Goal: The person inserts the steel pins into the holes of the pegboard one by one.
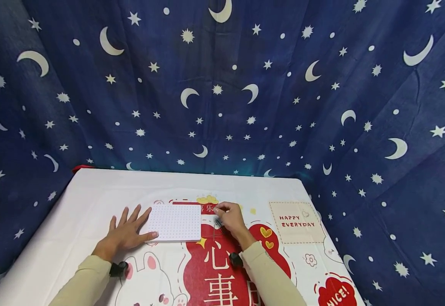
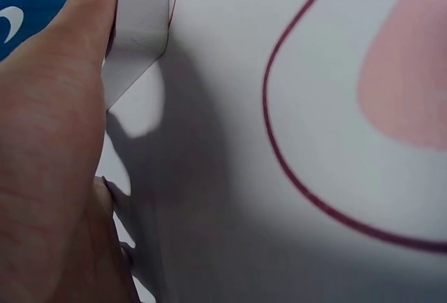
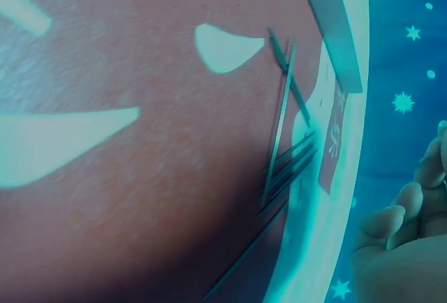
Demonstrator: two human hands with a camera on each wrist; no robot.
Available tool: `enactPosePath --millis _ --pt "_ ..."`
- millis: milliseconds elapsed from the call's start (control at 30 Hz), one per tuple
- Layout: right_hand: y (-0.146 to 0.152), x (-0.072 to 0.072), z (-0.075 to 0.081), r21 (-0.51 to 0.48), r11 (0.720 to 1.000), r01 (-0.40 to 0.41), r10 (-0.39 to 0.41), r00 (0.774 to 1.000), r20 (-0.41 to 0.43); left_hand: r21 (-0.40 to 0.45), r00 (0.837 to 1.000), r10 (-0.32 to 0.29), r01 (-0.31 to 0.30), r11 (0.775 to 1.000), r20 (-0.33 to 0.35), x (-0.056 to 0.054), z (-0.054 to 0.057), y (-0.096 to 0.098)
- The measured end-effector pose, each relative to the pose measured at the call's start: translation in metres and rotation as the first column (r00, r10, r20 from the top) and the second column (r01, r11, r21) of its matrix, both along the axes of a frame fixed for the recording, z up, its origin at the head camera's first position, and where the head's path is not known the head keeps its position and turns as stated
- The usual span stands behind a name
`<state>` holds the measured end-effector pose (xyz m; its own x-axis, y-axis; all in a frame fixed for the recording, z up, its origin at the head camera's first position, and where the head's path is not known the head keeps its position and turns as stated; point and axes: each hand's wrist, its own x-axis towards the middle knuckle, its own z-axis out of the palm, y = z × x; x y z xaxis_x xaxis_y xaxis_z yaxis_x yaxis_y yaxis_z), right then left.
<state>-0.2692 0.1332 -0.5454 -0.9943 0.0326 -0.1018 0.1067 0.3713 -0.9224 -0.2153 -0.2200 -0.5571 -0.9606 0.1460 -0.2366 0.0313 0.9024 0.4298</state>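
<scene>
Board (image 1: 174, 223), white, rectangular and fairly thick, is laid flat on the counter (image 1: 241, 187), a red panel partly covered by it. Its top is marked with neat rows of tiny dots; whether these are holes cannot be told. Its left side is touched by the left hand (image 1: 128, 231), whose fingers are spread wide and nearly straight, with the thumb placed over the lower left part of the top; nothing is grasped there. Just beyond the board's right side, the right hand (image 1: 231, 216) is held with bent fingers, thumb and forefinger brought close together; whether anything is pinched between them cannot be told. Beneath and near it, several thin rods (image 3: 279, 121), mostly dark, are strewn on the red print, some crossed, others roughly parallel.
</scene>
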Motion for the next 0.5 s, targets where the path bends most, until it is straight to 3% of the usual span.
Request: enactPosePath --millis 200,433,500 --pt "-0.004 -0.003 0.005 -0.029 0.999 -0.032 0.03 0.997 -0.073 0.015 1.0 -0.001 0.001 1.0 -0.012 -0.001 -0.002 0.0" --pt "-0.013 -0.005 0.015 -0.06 0.995 -0.085 0.077 0.989 -0.129 0.041 0.999 0.009 -0.007 0.999 -0.051 -0.002 -0.017 -0.005" --pt "-0.017 -0.003 0.016 -0.053 0.993 -0.108 0.099 0.984 -0.148 0.039 1.0 0.007 -0.005 0.999 -0.028 0.001 -0.014 -0.004"
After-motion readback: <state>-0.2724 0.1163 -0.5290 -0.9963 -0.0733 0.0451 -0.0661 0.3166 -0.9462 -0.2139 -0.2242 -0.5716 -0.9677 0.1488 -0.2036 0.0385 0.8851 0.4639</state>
